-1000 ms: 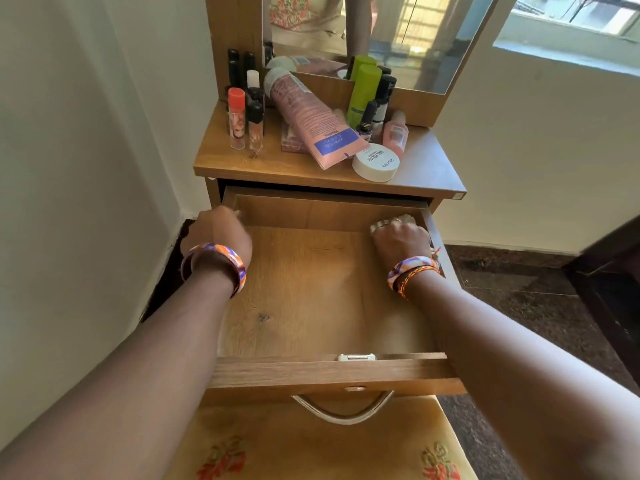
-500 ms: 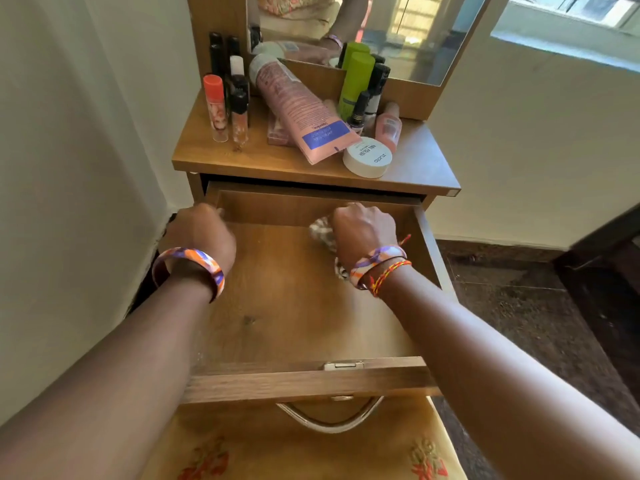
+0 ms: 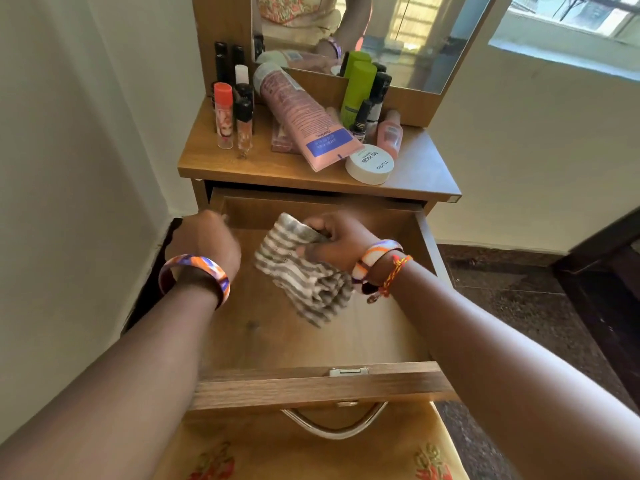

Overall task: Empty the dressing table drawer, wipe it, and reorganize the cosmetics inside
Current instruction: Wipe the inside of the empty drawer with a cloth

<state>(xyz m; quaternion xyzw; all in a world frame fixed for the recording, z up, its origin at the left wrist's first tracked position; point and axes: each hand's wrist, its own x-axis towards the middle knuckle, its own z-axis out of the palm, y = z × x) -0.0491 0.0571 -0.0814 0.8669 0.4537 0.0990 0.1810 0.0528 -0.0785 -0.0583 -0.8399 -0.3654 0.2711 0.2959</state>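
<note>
Right hand (image 3: 341, 242) grip pinches striped cloth (image 3: 304, 282) over open drawer (image 3: 311, 382); left hand (image 3: 204, 242) curled, grip indeterminate. Cosmetics crowd far counter (image 3: 415, 168).

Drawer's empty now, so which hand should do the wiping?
Right. The right hand already grips the striped cloth above the drawer floor. The left hand holds nothing I can see and sits at the drawer's left wall, likely better for steadying it.
</note>
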